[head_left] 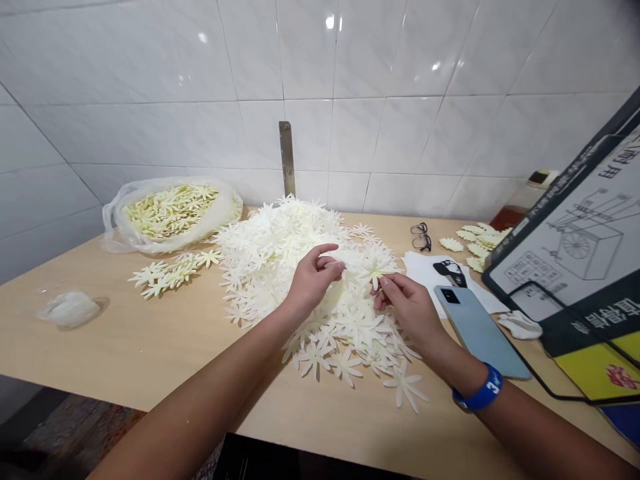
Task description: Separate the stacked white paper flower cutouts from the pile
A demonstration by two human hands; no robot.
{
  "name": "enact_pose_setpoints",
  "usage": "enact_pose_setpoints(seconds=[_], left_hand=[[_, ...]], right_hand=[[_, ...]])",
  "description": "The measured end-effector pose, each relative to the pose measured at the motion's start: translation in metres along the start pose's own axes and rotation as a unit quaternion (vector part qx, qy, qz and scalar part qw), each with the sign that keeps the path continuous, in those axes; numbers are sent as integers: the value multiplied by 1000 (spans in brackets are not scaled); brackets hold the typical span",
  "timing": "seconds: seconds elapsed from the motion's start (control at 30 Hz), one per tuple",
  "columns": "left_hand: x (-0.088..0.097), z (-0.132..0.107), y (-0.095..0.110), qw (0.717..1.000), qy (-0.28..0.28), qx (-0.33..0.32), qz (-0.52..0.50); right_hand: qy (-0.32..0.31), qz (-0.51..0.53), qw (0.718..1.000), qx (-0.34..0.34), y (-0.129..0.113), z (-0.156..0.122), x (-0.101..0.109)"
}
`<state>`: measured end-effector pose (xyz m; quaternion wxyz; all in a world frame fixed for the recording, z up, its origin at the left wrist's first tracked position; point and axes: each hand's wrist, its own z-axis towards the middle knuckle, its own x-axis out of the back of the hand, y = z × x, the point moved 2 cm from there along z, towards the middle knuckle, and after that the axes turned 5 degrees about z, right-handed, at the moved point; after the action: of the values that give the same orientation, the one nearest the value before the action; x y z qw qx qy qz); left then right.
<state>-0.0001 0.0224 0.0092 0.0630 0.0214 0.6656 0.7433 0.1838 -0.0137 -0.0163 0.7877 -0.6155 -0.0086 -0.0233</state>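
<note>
At the table: a pale wooden table stands against a white tile wall, and a thin metal strip is fixed to the wall.
Big pile: a pile of white flower cutouts sits in the middle of the table, right in front of the person.
Left hand: the left hand is above the pile with its fingers curled in. The fingertips and thumb meet at a white piece, but you cannot tell if they really hold it.
Right hand: the right hand is pinching one white flower by a petal, between finger and thumb. A blue band is on that wrist.
Left side: a plastic bag is full of pale yellow flowers. A row of the same flowers lies in front of it, and a small white plastic lump is nearby.
Right side: a light blue phone lies just beside the right hand, so it is close in the way. Past it are glasses, white paper, more pale flowers, and a tilted board with a cart drawing.
</note>
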Motion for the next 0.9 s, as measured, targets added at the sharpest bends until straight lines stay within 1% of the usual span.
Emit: enact_pose_setpoints(seconds=[0.1,0.23,0.33,0.43,0.53,0.6,0.67,0.73,0.8,0.83,0.9], left_hand=[[1,0,1,1000,-6,-2,27],[4,2,2,996,-1,-17,89],[5,3,0,992,0,-9,122],[3,4,-4,991,-10,2,130],[1,3,-6,988,-30,-9,153],[1,1,-3,980,-24,-51,189],[1,-2,2,962,2,-135,238],[1,-6,9,932,13,-229,282],[-2,-10,12,906,-22,-289,308],[-3,-11,12,897,-48,-305,316],[-7,-14,10,885,-99,-317,326]], right_hand=[[0,-19,1000,5,-2,0,-1],[6,-28,1000,13,-2,-1,0],[6,-35,999,10,-1,-1,0],[6,-36,999,1,0,-2,-1],[8,-36,999,0,-2,-4,-2],[9,-37,999,0,-4,-5,-3],[11,-36,999,1,-5,-5,-3],[13,-30,999,1,-6,-5,-3],[14,-20,1000,2,-5,-5,-3],[12,-15,1000,4,-5,-4,-3],[1,-6,1000,8,-5,-4,-4]])
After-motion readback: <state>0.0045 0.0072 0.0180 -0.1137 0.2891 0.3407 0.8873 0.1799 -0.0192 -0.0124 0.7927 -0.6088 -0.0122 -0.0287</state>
